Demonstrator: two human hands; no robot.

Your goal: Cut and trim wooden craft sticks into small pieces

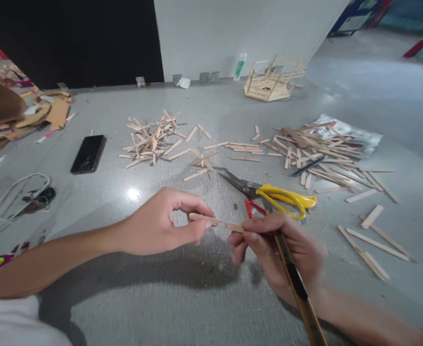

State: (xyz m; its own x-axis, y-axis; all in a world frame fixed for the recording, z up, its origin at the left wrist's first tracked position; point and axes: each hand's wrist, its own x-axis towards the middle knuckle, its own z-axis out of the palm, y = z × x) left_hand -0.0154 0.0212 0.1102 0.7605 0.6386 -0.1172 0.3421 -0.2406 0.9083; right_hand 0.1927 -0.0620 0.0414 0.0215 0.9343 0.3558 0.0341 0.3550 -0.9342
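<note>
A wooden craft stick (227,225) is stretched level between my two hands, above the grey table. My left hand (168,222) pinches its left part between thumb and fingers. At the other end, the thumb and fingertips of my right hand (286,250) grip the same stick. That hand also holds a snap-off utility knife (293,275), its handle slanting down toward the bottom edge. Its blade tip is hard to make out in front of the scissors. Yellow-handled scissors (269,192) lie just beyond my right hand, blades pointing left.
Craft sticks lie in a left pile (153,137) and a larger right pile (326,154), with a dark pen (309,165) on the latter. Farther back stand a stick-built frame (272,84) and a glue stick (240,67). A phone (88,154) and cables (20,192) lie left.
</note>
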